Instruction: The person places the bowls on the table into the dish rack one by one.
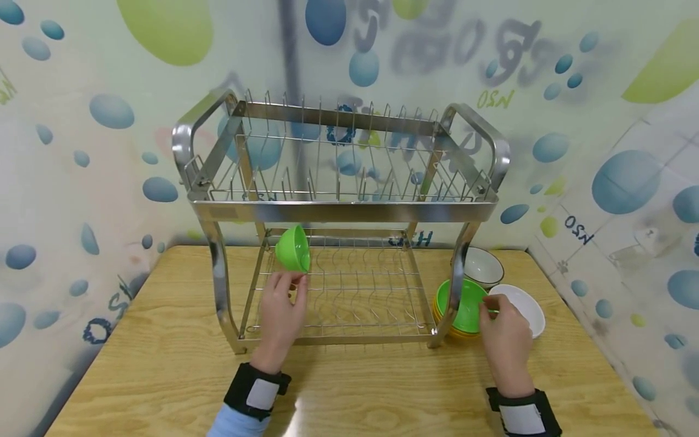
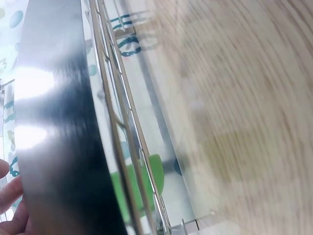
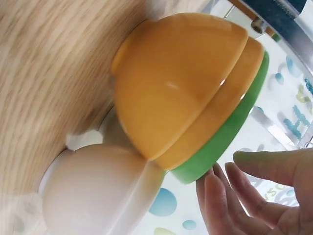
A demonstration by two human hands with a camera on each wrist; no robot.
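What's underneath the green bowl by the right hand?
Under the green bowl sit at least two nested orange bowls, standing on the table. The green bowl covers their insides, so I can't see whether anything else is in there.

One rack [image 1: 344,212] with two tiers stands toward the back edge of one bench [image 1: 382,388]. At least six bowls show: two green, one green bowl [image 1: 288,249] on the lower tier and a second green bowl [image 1: 466,306] topping the stack near the bench's right edge; two orange bowls [image 3: 181,83] beneath it, by their rims; two white bowls [image 1: 528,306], one toward the back right corner. Two hands [image 1: 281,309], two wristbands [image 1: 240,391].
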